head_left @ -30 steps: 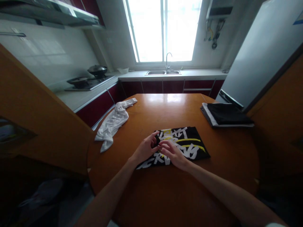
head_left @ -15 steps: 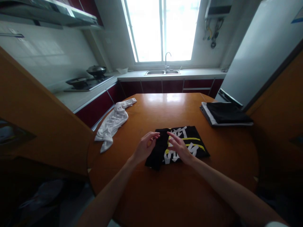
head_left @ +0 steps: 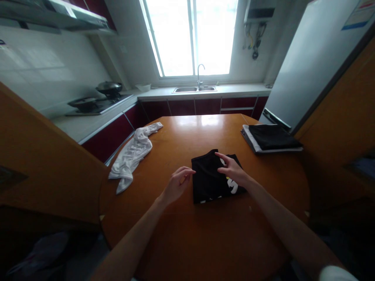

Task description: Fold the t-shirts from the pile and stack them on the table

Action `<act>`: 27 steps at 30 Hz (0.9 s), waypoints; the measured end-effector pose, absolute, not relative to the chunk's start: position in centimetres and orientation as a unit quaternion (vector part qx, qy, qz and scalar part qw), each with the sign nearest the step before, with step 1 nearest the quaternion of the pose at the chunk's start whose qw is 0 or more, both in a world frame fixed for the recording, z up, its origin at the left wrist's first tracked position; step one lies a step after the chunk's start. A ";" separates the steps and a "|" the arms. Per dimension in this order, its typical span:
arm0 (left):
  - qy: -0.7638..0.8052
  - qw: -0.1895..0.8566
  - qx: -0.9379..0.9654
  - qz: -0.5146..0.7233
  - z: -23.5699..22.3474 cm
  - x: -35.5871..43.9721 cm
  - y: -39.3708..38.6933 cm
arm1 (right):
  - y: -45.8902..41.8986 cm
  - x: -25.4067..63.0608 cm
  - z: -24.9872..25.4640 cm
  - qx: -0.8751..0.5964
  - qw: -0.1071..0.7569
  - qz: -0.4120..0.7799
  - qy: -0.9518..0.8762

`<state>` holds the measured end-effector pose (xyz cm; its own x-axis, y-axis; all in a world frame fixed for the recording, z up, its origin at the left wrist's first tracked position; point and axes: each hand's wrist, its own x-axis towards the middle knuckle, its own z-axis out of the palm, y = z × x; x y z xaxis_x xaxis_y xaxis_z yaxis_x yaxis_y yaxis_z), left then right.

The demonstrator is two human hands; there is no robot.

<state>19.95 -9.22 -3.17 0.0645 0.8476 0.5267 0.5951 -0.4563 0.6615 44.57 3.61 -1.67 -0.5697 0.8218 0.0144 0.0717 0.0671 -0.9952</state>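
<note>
A black T-shirt [head_left: 208, 179] with white and yellow print lies folded on the wooden table in front of me. A plain black flap covers most of its left part, and some print shows at the right. My left hand [head_left: 178, 182] is at the shirt's left edge, fingertips at or just touching the cloth and the thumb apart from them. Over the right part hovers or rests my right hand [head_left: 233, 168], its thumb and index finger spread apart. Neither hand visibly grips the cloth. Part of the print is hidden beneath the right hand.
A crumpled white garment [head_left: 131, 156] lies at the table's left. Folded clothes [head_left: 272, 137], black on top, are stacked at the right. Behind the wooden table [head_left: 175, 242] are a counter with a sink [head_left: 187, 89], a stove with pans [head_left: 108, 88], and a fridge [head_left: 290, 62].
The shirt's left portion has been turned over to the right, covering much of the print. My right hand has moved slightly right relative to the table, and the camera view has shifted.
</note>
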 end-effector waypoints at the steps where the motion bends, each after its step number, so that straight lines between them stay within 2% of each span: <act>1: 0.500 0.141 0.724 0.455 -3.3 20.1 -9.2 | 4.0 45.0 -1.3 -0.339 0.321 0.594 -0.656; 9: 0.471 0.181 0.769 0.392 -4.2 21.7 -9.2 | 7.4 49.6 0.7 -0.380 0.312 0.590 -0.640; 17: 0.476 0.179 0.776 0.373 -4.1 21.7 -9.0 | 10.5 52.1 -2.6 -0.402 0.259 0.573 -0.666; 27: 0.441 0.047 0.862 0.247 -4.6 26.0 -9.9 | 10.1 52.9 -1.9 -0.430 0.222 0.586 -0.650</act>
<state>25.99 -9.94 -4.64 0.4894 0.7831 0.3838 0.7366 -0.6068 0.2987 52.91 10.13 -1.91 -0.5322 0.8187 -0.2155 0.2982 -0.0569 -0.9528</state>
